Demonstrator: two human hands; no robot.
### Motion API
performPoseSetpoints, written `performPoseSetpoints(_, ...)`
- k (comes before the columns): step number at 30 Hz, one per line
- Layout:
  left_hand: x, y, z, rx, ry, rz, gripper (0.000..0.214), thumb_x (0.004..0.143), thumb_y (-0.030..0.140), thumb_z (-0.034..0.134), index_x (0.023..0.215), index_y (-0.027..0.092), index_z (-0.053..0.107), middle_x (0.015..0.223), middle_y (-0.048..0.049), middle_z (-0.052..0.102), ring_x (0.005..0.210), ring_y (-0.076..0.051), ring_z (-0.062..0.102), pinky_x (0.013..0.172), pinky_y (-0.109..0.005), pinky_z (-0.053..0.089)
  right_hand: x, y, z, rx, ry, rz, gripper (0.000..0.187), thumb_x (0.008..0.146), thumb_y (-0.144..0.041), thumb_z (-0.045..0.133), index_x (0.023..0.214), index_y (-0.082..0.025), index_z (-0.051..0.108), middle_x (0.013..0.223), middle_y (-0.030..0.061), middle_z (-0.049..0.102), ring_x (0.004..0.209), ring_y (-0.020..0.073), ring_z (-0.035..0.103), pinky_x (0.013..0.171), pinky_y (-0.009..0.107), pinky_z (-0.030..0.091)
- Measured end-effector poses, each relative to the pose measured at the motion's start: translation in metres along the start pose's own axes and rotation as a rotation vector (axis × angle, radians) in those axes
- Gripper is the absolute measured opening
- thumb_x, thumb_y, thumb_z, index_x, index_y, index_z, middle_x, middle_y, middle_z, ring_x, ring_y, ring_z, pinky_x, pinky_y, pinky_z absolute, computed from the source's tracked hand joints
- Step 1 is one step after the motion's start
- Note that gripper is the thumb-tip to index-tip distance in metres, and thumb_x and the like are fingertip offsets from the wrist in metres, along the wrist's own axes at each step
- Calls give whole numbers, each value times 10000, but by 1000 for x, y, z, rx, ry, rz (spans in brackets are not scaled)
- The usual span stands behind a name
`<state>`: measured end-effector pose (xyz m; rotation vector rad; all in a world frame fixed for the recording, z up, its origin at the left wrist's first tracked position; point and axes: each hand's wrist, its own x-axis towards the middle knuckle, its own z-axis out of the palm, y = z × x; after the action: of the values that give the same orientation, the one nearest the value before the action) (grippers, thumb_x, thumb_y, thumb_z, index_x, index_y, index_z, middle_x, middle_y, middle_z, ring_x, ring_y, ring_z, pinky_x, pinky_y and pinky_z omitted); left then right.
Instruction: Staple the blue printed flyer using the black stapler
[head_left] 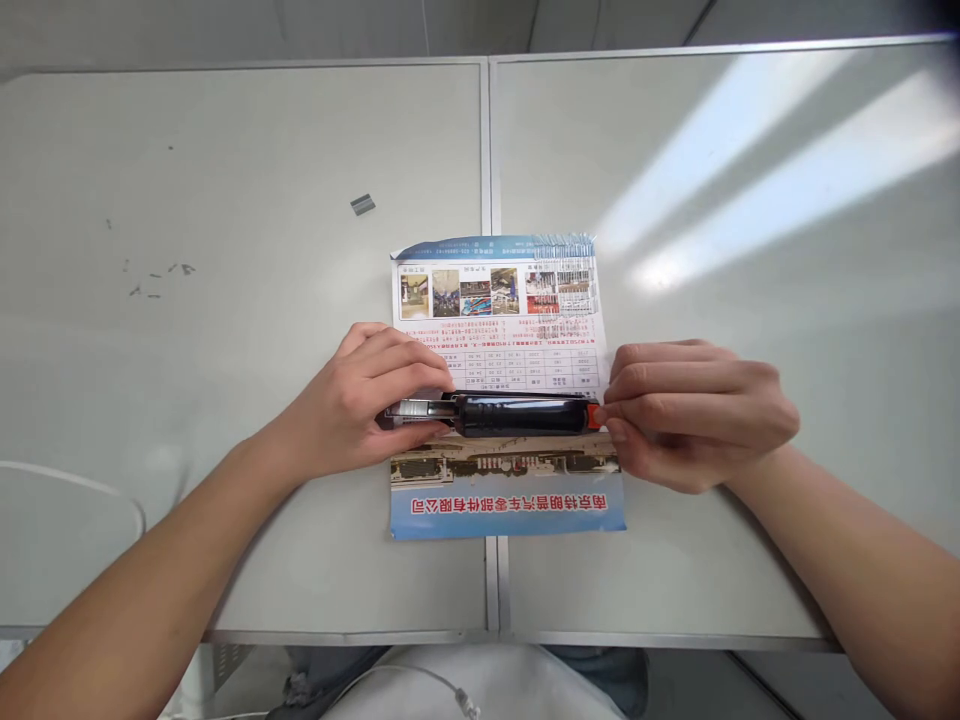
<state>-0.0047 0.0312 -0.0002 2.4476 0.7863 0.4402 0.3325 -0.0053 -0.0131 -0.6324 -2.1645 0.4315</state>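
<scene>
**A black stapler [525, 416] is spanning a printed leaflet [504, 350]**

At the far left, a white cable [71, 476] is curving over the table [277, 560]. Farther back, loose staples [154, 275] are lying scattered. The left hand [375, 390] is holding the stapler's metal end, its thumb pressing the near side and its fingers closing narrowly over the far side. Beyond that hand, a small grey strip [362, 204] is lying alone. The stapler is stretching crosswise over the leaflet, its orange tip [595, 416] pointing right; whether its underside is touching the paper, I cannot tell. The leaflet is straddling the metal seam [492, 590], its print facing upside down, its far left corner curling and rows of staples crowding its far right corner. The right hand [694, 415] is pinching the orange tip between thumb and fingers, leaving little gap. Farther right, light reflections [780, 185] are streaking the tabletop.
</scene>
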Motion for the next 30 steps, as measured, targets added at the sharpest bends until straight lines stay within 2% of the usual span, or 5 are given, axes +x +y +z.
performPoseSetpoints(7,1,0,0,1,-3,-6,184,967,381,696,1113,268,699,1134,-57,778,1063,-245,679,1060,-456,412,5,-4,5,-14,28,56,191,963,-215,666,789,-255,597,600,-16,528,514,149,486,482,335,379)
performPoseSetpoints(11,1,-1,-1,2,-11,-13,196,959,406,702,1098,267,708,1131,-61,780,1069,-254,678,1055,-460,412,4,-1,5,7,22,51,110,962,-328,722,917,-257,651,706,6,598,616,178,559,573,348,463)
performPoseSetpoints(16,1,-1,0,20,-18,-7,209,955,409,708,1100,259,705,1149,-67,775,1099,-257,667,1055,-458,404,10,-4,9,4,-179,103,524,925,-567,755,1269,-196,618,1079,121,674,954,265,655,800,407,565)
performPoseSetpoints(18,1,-1,0,25,-24,-11,221,945,413,720,1103,259,705,1155,-66,772,1107,-258,661,1053,-455,401,13,-7,13,-49,-228,104,547,946,-555,736,1330,-193,594,1115,125,688,984,267,658,833,402,557)
performPoseSetpoints(30,1,0,-4,8,-29,-3,352,924,443,758,1217,263,682,1211,-71,748,1144,-268,647,1045,-450,429,9,-10,25,-165,-194,106,277,1027,-360,634,1236,-178,640,941,89,744,823,217,629,734,343,517)
